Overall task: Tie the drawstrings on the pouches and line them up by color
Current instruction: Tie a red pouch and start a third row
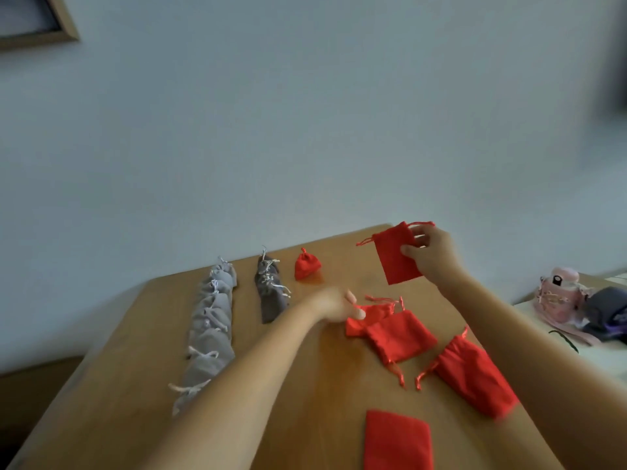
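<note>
My right hand (432, 254) holds a flat red pouch (393, 257) up above the far right of the wooden table (142, 385), thumb and fingers pinching its right edge near the drawstring. My left hand (336, 305) reaches over the table and touches the cord of a red pouch (369, 317) in a loose pile; it is blurred, so its grip is unclear. One tied red pouch (307, 265) sits at the far edge. A row of several light grey tied pouches (212, 330) and a shorter row of dark grey ones (271, 291) lie to the left.
More loose red pouches lie near me: one in the middle (402, 335), one at the right (473, 376), one flat at the front (397, 440). A side surface at the right carries a pink bottle (556, 295) and dark cloth (607, 313). A wall stands behind.
</note>
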`<action>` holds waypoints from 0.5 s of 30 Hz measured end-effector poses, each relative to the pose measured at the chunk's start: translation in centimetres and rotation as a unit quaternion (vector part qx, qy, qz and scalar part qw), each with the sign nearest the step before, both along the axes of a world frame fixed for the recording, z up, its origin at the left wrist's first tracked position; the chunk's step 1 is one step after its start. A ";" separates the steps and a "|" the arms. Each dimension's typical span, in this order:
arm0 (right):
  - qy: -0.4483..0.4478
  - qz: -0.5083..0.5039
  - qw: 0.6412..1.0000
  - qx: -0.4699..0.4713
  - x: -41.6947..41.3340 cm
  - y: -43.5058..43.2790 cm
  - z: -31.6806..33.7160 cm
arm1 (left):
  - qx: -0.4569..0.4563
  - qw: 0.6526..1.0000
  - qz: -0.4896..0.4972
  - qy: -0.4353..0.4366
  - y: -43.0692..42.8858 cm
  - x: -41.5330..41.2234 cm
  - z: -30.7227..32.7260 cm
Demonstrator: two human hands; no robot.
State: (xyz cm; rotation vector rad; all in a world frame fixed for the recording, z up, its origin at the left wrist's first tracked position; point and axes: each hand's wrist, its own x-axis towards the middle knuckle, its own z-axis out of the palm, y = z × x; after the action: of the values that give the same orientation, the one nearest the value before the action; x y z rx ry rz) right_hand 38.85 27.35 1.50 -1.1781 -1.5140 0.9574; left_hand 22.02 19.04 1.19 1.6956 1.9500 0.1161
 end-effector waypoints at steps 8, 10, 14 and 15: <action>0.137 0.108 0.984 -0.033 1.2 -9.0 1.1 | 0.135 0.952 0.112 -0.250 -7.3 1.5 2.0; 0.158 0.139 0.977 -0.039 1.0 -11.4 0.9 | 0.175 0.886 0.175 -0.392 -9.5 2.2 2.6; 0.188 0.213 0.958 -0.046 0.1 -15.4 0.5 | 0.229 0.767 0.255 -0.543 -13.2 2.5 2.7; 0.196 0.229 0.952 -0.048 -0.2 -16.4 0.4 | 0.238 0.743 0.270 -0.565 -14.3 2.4 2.6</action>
State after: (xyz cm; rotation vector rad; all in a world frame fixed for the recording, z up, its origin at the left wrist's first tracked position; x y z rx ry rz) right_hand 38.69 10.92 1.88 -0.6461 -1.4454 1.4921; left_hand 24.40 4.78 3.84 0.7749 1.3438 1.5682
